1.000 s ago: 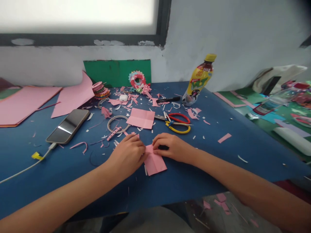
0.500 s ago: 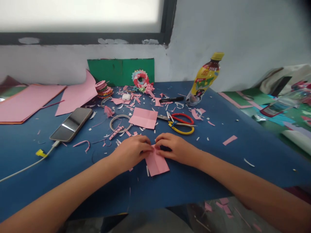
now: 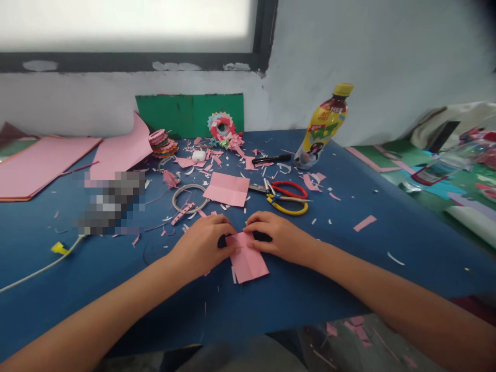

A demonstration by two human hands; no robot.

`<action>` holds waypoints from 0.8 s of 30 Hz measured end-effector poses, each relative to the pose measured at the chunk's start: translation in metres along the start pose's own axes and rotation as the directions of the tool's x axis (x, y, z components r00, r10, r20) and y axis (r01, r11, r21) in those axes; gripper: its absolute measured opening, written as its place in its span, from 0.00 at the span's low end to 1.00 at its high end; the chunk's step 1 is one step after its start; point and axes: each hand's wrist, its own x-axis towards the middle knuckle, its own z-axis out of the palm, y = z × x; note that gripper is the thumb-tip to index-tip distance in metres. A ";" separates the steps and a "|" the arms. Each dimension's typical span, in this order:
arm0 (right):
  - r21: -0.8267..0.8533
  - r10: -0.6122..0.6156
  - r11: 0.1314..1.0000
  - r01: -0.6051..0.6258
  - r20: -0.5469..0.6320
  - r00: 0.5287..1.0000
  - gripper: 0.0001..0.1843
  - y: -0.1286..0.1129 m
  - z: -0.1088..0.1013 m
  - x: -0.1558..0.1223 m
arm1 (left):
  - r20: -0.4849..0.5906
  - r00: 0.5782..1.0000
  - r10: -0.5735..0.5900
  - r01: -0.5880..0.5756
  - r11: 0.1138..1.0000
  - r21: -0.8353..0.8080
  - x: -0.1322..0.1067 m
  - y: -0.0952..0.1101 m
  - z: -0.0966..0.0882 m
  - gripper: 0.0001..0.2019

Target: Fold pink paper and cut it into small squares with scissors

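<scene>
A small creased sheet of pink paper (image 3: 250, 263) lies on the blue table near its front edge. My left hand (image 3: 209, 237) pinches its far left corner between thumb and fingers. At the far right corner my right hand (image 3: 277, 235) grips the same sheet, fingers on the far edge and thumb on top. Just beyond my hands lies a second creased pink paper piece (image 3: 228, 189). Scissors with red and yellow handles (image 3: 289, 207) rest to its right, and a roll of tape (image 3: 189, 198) to its left.
Paper scraps litter the blue table (image 3: 310, 294). A drink bottle (image 3: 322, 126) and a black marker (image 3: 272, 159) are at the back. Large pink sheets (image 3: 42, 163) and a pixelated object with a cable (image 3: 42, 268) are on the left. A paper ring (image 3: 221, 126) leans against a green board (image 3: 174, 113).
My fingers have moved slightly apart along the sheet's far edge, and more of that edge now shows flat between them. The view has shifted a little.
</scene>
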 end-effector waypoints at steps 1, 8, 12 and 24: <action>0.008 0.008 1.000 -0.008 0.006 1.000 0.09 0.000 0.000 0.000 | -0.005 1.000 -0.029 0.029 0.999 -0.043 0.001 0.000 0.000 0.05; 0.085 0.042 0.995 -0.046 0.044 0.998 0.08 -0.001 -0.003 -0.003 | 0.049 0.996 -0.081 0.089 0.979 -0.183 0.000 0.002 0.002 0.02; 0.124 0.003 0.992 -0.010 0.056 0.998 0.09 0.002 -0.003 -0.006 | 0.059 0.998 -0.009 0.017 0.990 -0.142 -0.002 0.003 0.004 0.05; -0.038 -0.287 0.955 0.295 0.149 0.946 0.12 0.003 -0.016 -0.010 | 0.143 0.932 0.332 -0.353 0.921 0.163 -0.013 0.013 0.002 0.09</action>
